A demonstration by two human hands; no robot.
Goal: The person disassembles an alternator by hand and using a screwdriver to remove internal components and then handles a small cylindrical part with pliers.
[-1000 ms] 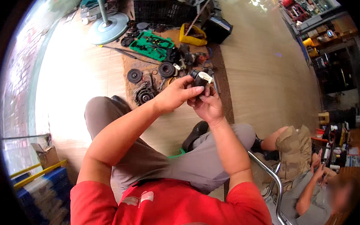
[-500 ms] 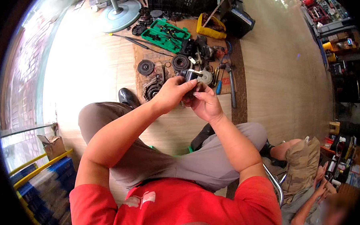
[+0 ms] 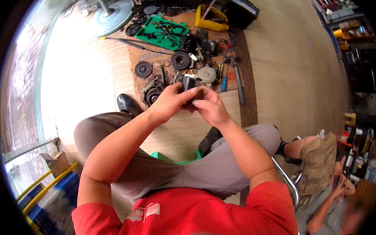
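Seated on a green plastic stool (image 3: 175, 159), the person holds both hands together above the knees, over a worn brown mat (image 3: 174, 54) spread on the pale wooden floor (image 3: 283, 58). The left hand (image 3: 170, 100) is curled closed, its fingers wrapped round the near side of a small dark blocky metal part (image 3: 189, 83), which stands upright between the 2 hands with its top edge showing above the fingertips. The right hand (image 3: 211, 108) is also closed on that part, thumb and fingers pinching it from the other side, so the 2 hands touch each other around it. Directly past the hands on the mat lie several round black metal pulley discs (image 3: 143, 69), one near the mat's left edge, another (image 3: 180, 60) further up, and a larger ribbed dark clutch-like wheel (image 3: 152, 93) just beside the left hand. A pale grey round metal plate (image 3: 207, 74) lies just beyond the held part. Further away sits an open green plastic tool case (image 3: 163, 32), and a yellow plastic container (image 3: 212, 18) near the top. A long grey steel wrench (image 3: 238, 79) lies along the mat's right side. A round pale pedestal fan base (image 3: 112, 22) stands at the upper left. Another person (image 3: 320, 173) sits low at the right.
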